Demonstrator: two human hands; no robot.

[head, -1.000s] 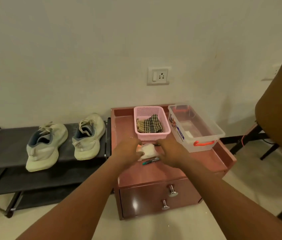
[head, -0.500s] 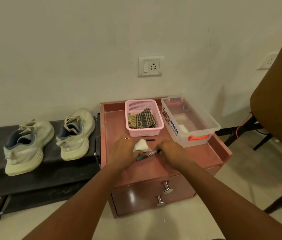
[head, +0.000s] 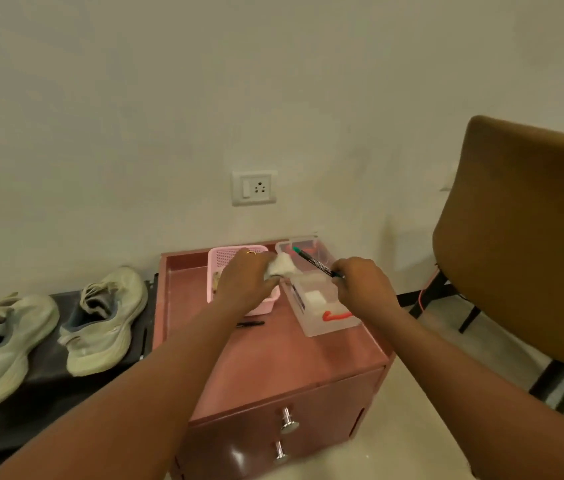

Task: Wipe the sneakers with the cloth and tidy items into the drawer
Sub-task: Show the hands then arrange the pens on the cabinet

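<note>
My left hand (head: 244, 282) holds a crumpled white cloth (head: 282, 266) above the pink basket (head: 225, 259). A green-capped marker (head: 313, 262) is gripped in my right hand (head: 360, 282), raised over the clear plastic box (head: 322, 306). Another black pen (head: 250, 324) lies on the reddish cabinet top (head: 273, 362). Two pale sneakers, one (head: 105, 320) beside the other (head: 0, 344), rest on the black rack (head: 48, 382) at the left. The drawer front (head: 308, 410) with two metal knobs is shut.
A brown chair (head: 522, 237) stands close on the right with its dark legs on the floor. A wall socket (head: 254, 188) sits above the cabinet. The clear box has an orange handle and holds a white item.
Both hands have lifted off the cabinet top: the left carries the white cloth up over the pink basket, the right has raised the marker over the clear box. The view tilted upward.
</note>
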